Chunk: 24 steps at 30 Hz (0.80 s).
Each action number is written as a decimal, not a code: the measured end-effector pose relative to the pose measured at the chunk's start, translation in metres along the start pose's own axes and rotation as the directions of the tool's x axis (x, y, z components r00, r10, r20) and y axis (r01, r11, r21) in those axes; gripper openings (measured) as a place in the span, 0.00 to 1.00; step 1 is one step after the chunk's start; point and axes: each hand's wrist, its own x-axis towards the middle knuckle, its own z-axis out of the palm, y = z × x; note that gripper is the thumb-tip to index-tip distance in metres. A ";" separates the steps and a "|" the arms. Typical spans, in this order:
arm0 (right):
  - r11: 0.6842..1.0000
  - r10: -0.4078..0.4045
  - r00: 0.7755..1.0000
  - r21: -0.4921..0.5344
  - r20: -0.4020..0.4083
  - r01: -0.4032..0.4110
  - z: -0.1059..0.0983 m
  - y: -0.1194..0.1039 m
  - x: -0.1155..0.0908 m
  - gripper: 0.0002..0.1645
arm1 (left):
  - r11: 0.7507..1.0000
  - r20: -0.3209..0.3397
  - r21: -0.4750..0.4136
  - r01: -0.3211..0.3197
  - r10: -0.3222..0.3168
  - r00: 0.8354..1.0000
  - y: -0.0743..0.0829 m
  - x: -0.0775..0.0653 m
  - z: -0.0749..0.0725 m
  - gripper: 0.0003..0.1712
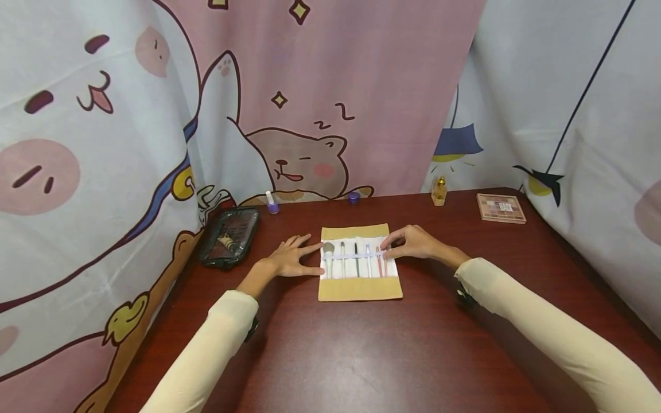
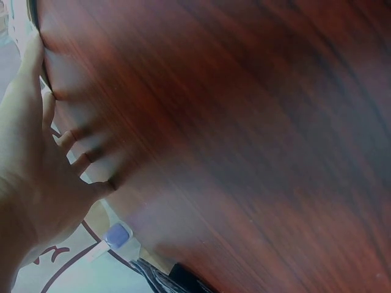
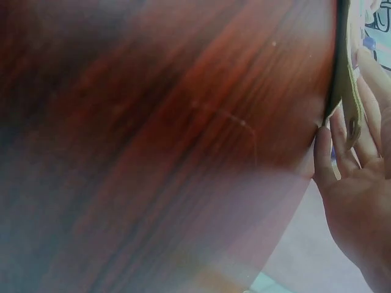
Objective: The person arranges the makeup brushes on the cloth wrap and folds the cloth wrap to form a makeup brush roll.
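Observation:
A tan brush roll (image 1: 360, 290) lies unfolded on the table, its white inside holding several makeup brushes (image 1: 356, 261) in a row under a pale lilac band. My left hand (image 1: 289, 258) rests at the roll's left side, fingers spread, thumb and forefinger touching the edge. At the right side, my right hand (image 1: 415, 244) pinches the upper end of a reddish slim makeup brush (image 1: 385, 266) between thumb and forefinger. In the right wrist view, the roll's edge (image 3: 349, 91) stands slightly raised among the fingers. The pinched tip is mostly hidden.
A black see-through pouch (image 1: 230, 236) lies at the left. Along the back stand a white-capped purple bottle (image 1: 272, 203), a small purple jar (image 1: 353, 197) and a gold bottle (image 1: 439, 192). An eyeshadow palette (image 1: 501, 207) lies at the back right, before the patterned curtain.

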 end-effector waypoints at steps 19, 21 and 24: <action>0.999 -0.045 0.999 -0.019 0.023 0.045 0.001 -0.004 -0.004 0.19 | 1.000 0.012 -0.013 0.000 0.000 1.000 0.000 -0.003 0.000 0.51; 0.999 -0.049 0.998 -0.016 0.025 0.049 0.001 -0.004 -0.005 0.20 | 1.000 0.011 -0.018 -0.001 0.002 1.000 -0.001 -0.002 0.001 0.52; 0.998 -0.054 0.998 -0.013 0.015 0.054 0.000 -0.003 -0.006 0.20 | 1.000 0.003 -0.021 -0.007 0.007 1.000 -0.001 -0.001 0.002 0.52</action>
